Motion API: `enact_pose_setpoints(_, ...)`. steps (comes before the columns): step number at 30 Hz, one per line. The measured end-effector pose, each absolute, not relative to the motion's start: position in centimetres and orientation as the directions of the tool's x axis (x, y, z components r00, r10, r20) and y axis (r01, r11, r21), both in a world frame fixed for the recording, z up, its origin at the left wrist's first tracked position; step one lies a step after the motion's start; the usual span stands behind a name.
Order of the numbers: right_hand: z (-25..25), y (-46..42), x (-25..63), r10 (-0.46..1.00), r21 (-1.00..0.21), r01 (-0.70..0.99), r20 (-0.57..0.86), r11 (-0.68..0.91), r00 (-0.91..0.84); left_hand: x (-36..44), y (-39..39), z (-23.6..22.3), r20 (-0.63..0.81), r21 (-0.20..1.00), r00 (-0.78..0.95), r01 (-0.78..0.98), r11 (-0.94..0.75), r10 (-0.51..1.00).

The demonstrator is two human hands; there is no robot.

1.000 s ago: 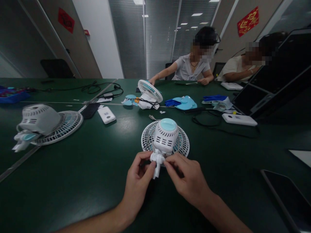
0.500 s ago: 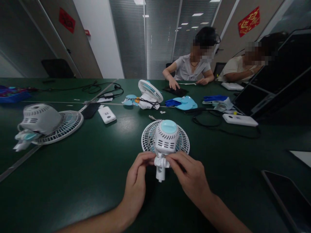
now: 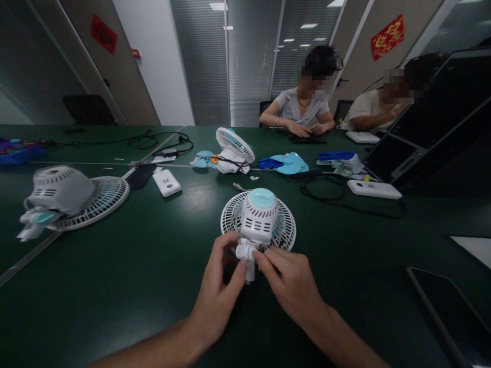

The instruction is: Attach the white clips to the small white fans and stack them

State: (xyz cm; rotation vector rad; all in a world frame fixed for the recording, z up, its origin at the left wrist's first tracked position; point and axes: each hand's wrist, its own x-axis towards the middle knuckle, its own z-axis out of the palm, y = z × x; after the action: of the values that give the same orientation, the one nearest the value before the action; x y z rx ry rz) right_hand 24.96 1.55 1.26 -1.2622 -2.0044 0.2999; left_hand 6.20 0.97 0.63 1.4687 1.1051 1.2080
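A small white fan [image 3: 261, 220] with a pale blue cap on its motor housing lies face down on the table, its round grille underneath. The white neck joint [image 3: 246, 249] points toward me. My left hand [image 3: 220, 281] grips this joint from the left, index finger behind it and thumb in front. At the joint's right side, the thumb and forefinger of my right hand [image 3: 293, 281] pinch a small round white knob [image 3: 253, 253]. My fingertips partly hide both the knob and the lower neck.
Another face-down fan [image 3: 63, 191] lies at left. Farther back are a fan with a tilted head [image 3: 233, 151], blue fan blades [image 3: 291, 163], white power banks [image 3: 166, 182] and black cables. A phone [image 3: 448, 306] lies at right. Two people sit across the table [image 3: 153, 286].
The neck joint has turned, showing its round knob side. My left thumb has come forward onto it. Across the table, a person's hands have drawn together over a dark flat object.
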Motion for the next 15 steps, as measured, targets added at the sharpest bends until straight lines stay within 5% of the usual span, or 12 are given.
enact_pose_setpoints(6, 1.4, 1.0, 25.3, 0.870, -0.679, 0.576, 0.475, 0.456, -0.129, 5.8, 3.2, 2.4, 0.308, 0.795, 0.312, 0.434, -0.423, 0.899)
enact_pose_setpoints(15, 0.4, 2.0, 26.3, 0.903, -0.776, 0.519, 0.428, 0.358, 0.017, 2.3, 7.1, 2.9, 0.273, 0.827, 0.286, 0.418, -0.376, 0.918)
